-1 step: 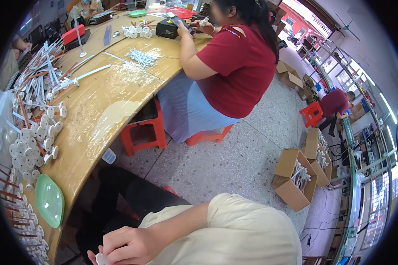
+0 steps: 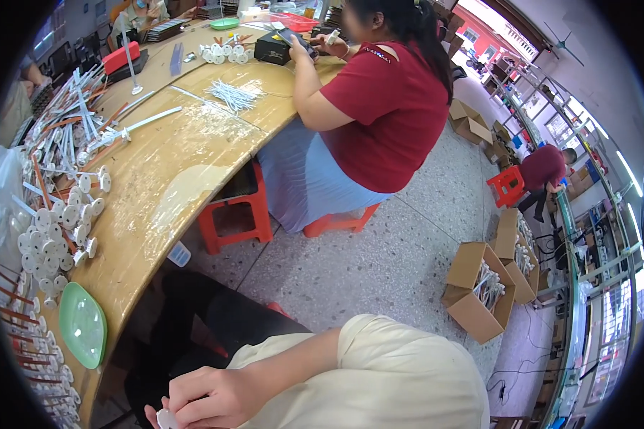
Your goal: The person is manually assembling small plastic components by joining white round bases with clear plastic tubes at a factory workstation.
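At the bottom edge, my right hand [image 2: 211, 395] is closed, its thumb and fingers pinching a small white plastic disc [image 2: 167, 419]. Only a few fingertips of my left hand [image 2: 151, 415] show, bent against the far side of that disc; the rest is cut off by the picture edge. Both hands are low, off the table's edge, over my lap. Nearest to them on the table [image 2: 139, 247] is a green dish [image 2: 82, 325] with a shiny, clear content or surface. Beyond it lies a heap of white round-ended pieces [image 2: 50, 243].
Rows of white pieces with brown strips [image 2: 39, 357] line the near left. Farther off are a pile of strips [image 2: 79, 114] and white sticks [image 2: 234, 95]. A person in red [image 2: 390, 107] sits at the table beside a red stool [image 2: 235, 218]. Cardboard boxes [image 2: 479, 293] stand on the floor.
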Motion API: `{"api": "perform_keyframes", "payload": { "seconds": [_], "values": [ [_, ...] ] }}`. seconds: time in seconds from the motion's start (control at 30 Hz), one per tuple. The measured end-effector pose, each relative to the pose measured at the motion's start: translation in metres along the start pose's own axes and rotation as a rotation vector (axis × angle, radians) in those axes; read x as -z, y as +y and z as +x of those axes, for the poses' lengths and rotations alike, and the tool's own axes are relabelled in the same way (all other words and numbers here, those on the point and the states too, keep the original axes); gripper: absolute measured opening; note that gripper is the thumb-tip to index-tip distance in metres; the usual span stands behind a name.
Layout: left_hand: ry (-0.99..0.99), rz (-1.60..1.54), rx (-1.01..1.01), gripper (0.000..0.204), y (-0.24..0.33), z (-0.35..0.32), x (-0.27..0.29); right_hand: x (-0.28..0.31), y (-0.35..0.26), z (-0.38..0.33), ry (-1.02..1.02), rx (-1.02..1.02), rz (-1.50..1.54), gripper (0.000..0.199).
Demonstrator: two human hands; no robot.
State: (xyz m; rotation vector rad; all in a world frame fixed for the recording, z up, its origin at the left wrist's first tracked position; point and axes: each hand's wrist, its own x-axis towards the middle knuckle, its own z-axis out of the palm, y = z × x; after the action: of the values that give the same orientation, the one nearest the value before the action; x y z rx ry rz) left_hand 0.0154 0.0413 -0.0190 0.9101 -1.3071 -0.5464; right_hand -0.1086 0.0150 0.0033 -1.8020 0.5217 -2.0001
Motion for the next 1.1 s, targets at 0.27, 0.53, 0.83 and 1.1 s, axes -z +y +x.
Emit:
{"api": "perform_keyframes", "payload": {
  "seconds": [0.27,0.53,0.83,1.1],
  "values": [
    [0.055,0.055,0.095,0.061,0.010,0.007,-0.006,-0.004,0.004,-0.004,0.033,-0.005,-0.007,0.020],
    [0.065,-0.053,0.057,0.064,0.008,-0.001,-0.011,-0.001,-0.004,-0.008,0.048,-0.077,0.054,0.016],
    [0.171,-0.066,0.054,0.062,0.000,0.000,-0.011,-0.006,0.001,-0.004,0.073,-0.169,0.142,0.012],
    [0.137,-0.128,-0.007,0.048,-0.015,0.005,-0.014,-0.006,0.012,0.000,0.110,-0.156,0.079,0.009]
  ]
}}
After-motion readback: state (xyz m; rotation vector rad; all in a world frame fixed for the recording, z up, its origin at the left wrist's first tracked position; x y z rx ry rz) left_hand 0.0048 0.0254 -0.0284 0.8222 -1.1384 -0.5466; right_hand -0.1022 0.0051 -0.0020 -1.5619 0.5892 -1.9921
